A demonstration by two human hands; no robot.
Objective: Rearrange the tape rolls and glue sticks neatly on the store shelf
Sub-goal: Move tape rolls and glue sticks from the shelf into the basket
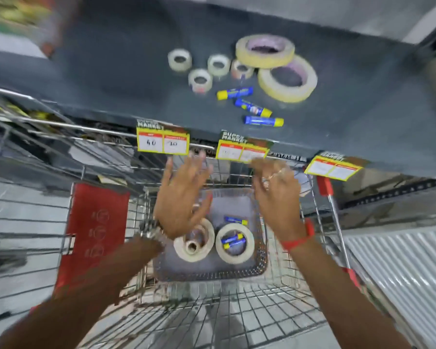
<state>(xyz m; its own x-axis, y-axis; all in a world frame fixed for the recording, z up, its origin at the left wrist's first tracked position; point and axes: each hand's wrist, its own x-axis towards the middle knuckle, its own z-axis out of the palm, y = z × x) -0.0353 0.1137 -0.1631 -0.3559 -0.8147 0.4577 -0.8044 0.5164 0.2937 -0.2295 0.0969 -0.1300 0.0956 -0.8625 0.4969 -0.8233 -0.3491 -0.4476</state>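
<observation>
hovering left hand (pixel 184 197) and right hand (pixel 275 195) over basket (pixel 261 263), fingers spread, empty; likely reaching for tape rolls (pixel 234 244) bound for shelf (pixel 111 71).

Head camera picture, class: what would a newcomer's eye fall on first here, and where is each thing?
First, the two bare hands, left hand and right hand, spread open and empty in the middle, above a basket in a wire trolley. Next, the dark shelf above them, with tape rolls and blue and yellow glue sticks scattered on it. More tape and glue lie in the basket.
</observation>
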